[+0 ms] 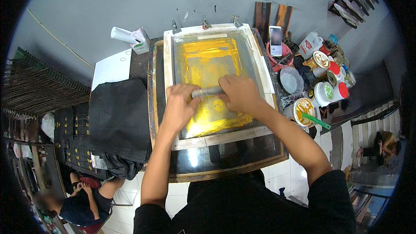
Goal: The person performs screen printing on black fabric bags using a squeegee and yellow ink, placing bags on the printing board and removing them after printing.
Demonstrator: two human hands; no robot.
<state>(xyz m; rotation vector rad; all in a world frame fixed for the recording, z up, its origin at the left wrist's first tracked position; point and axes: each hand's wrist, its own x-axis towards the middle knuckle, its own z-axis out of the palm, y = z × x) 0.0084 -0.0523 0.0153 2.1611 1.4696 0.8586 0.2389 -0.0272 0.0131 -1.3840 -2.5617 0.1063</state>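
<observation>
1. The left hand (180, 106) is closed over the left end of a grey squeegee (208, 91), its fingers curled down over the bar.
2. The right hand (239, 93) is clamped on the right end of the same squeegee, fingers folded over its top.
3. The squeegee is held across the middle of a printing screen (208, 60), and its blade is pressed onto the mesh, which is smeared with yellow ink (203, 58).
4. A small round motif (219, 104) is seen in the mesh just below the squeegee, between the two hands.
5. The screen is bounded by a pale wooden frame (168, 60), which is laid on a dark worktable (225, 158) and is fastened by metal clamps (204, 22) at the table's far edge.
6. A stack of black fabric (119, 117) is piled at the left edge of the table.
7. A white sheet of paper (112, 67) and a small box with a white roll (134, 39) are placed near the far left corner.
8. A phone (275, 40) is propped up beyond the far right corner.
9. Tubs and jars of ink (327, 76) are crowded along the right edge; a green stick (316, 120) is laid across an open tub of yellow ink (303, 108).
10. A seated person (82, 201) is seen on the floor to the lower left, and another person (383, 145) to the right.
</observation>
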